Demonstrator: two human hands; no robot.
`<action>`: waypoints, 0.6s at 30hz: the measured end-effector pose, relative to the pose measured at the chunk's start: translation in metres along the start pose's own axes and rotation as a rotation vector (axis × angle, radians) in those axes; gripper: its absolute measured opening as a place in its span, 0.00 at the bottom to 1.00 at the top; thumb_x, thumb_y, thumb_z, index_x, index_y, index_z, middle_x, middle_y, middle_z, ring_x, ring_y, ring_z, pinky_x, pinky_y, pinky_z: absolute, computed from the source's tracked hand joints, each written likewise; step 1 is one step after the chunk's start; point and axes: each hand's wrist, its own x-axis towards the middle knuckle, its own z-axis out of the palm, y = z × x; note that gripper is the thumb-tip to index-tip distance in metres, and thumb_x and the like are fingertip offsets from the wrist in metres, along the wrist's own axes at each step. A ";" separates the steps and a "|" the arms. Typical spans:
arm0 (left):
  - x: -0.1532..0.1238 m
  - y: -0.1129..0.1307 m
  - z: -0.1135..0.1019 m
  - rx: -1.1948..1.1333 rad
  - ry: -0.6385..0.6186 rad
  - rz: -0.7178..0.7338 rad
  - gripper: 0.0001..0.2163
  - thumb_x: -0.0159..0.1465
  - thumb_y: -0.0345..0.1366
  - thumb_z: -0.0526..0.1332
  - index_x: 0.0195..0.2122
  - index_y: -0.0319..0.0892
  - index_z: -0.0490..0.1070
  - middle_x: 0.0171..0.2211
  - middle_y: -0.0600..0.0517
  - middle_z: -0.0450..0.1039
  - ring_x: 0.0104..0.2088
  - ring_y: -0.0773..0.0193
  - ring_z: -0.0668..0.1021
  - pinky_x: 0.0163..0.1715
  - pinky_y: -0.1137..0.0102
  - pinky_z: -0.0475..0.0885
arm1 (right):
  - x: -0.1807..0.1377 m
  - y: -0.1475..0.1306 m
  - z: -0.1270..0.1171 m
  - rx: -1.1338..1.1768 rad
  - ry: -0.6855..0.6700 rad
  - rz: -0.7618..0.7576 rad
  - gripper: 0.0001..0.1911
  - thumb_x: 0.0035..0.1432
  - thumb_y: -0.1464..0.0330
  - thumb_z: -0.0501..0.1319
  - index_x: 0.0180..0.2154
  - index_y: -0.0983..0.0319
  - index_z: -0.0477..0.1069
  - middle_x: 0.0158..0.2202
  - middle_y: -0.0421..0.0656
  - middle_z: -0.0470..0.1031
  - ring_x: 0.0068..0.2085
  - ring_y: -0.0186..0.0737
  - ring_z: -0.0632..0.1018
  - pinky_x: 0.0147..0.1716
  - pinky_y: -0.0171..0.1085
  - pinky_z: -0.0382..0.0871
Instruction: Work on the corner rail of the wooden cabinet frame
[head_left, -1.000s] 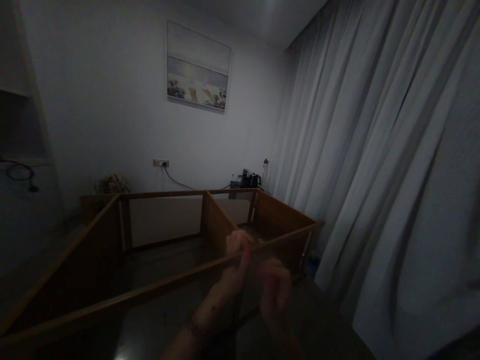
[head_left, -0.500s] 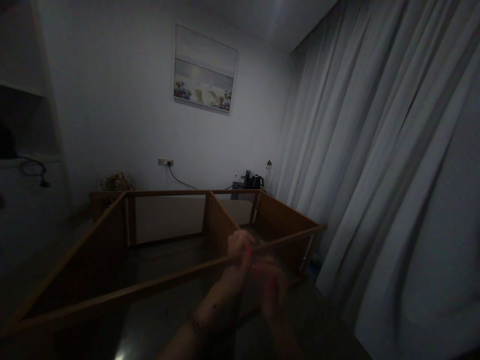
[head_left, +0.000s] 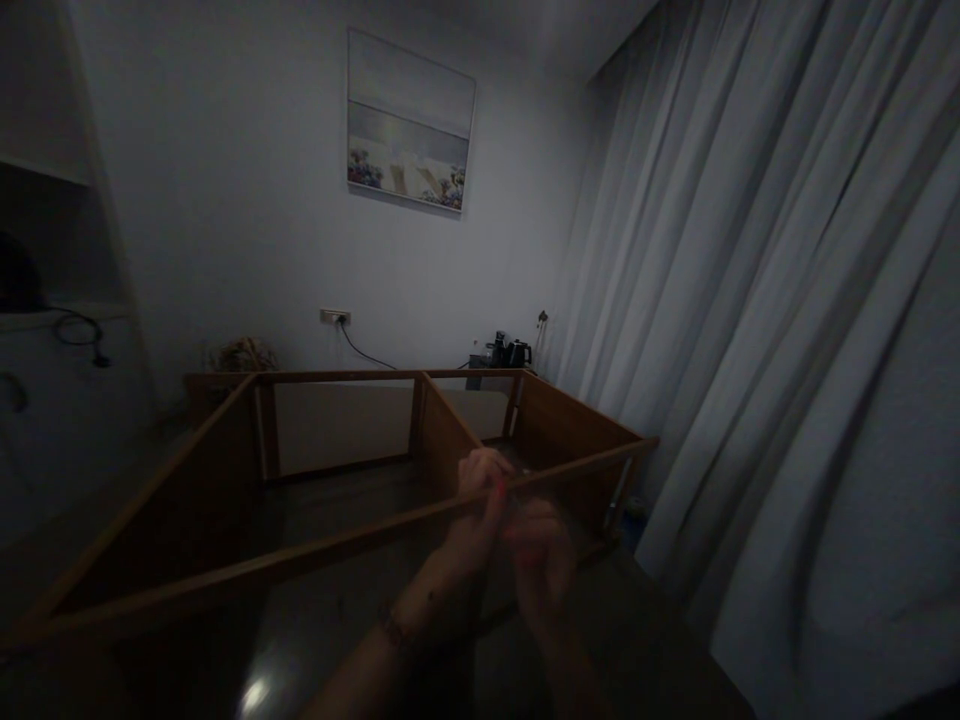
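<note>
A brown wooden furniture frame, with open rectangular bays, stretches across the lower view. My left hand is wrapped over its near rail, where the middle divider panel meets it, thumb on the near side and fingers beyond. Just right of it and below the rail, my right hand is closed with its fingers curled in; it is blurred by motion, and whatever it grips, perhaps something small, cannot be made out. Dim light hides details of the joint.
Long grey curtains hang along the right side. Behind the frame stand a black kettle and a wall socket with a plugged-in cord. A picture hangs on the wall. A white cabinet is at the left.
My right hand has shifted and turned slightly beside the rail, its fingers curling differently. The left hand keeps its hold. The whole view has tilted a little.
</note>
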 end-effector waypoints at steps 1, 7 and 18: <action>0.000 0.001 0.000 -0.013 0.002 0.000 0.25 0.77 0.59 0.44 0.35 0.48 0.67 0.37 0.48 0.73 0.41 0.52 0.73 0.45 0.57 0.66 | 0.001 -0.001 0.000 -0.004 0.003 0.001 0.22 0.75 0.51 0.56 0.33 0.56 0.76 0.26 0.37 0.74 0.26 0.36 0.77 0.24 0.34 0.69; -0.001 0.001 0.000 -0.030 0.005 -0.034 0.25 0.77 0.60 0.46 0.33 0.47 0.67 0.36 0.49 0.73 0.41 0.52 0.72 0.44 0.58 0.65 | 0.002 -0.004 -0.006 -0.065 0.022 0.005 0.20 0.74 0.52 0.59 0.35 0.56 0.81 0.26 0.38 0.76 0.26 0.37 0.77 0.23 0.35 0.69; -0.004 -0.008 0.005 -0.026 0.049 -0.003 0.24 0.77 0.59 0.46 0.35 0.47 0.69 0.37 0.48 0.74 0.43 0.52 0.73 0.45 0.57 0.68 | 0.000 -0.003 -0.006 -0.166 -0.011 -0.075 0.16 0.77 0.61 0.53 0.41 0.55 0.79 0.31 0.40 0.81 0.31 0.39 0.82 0.28 0.37 0.76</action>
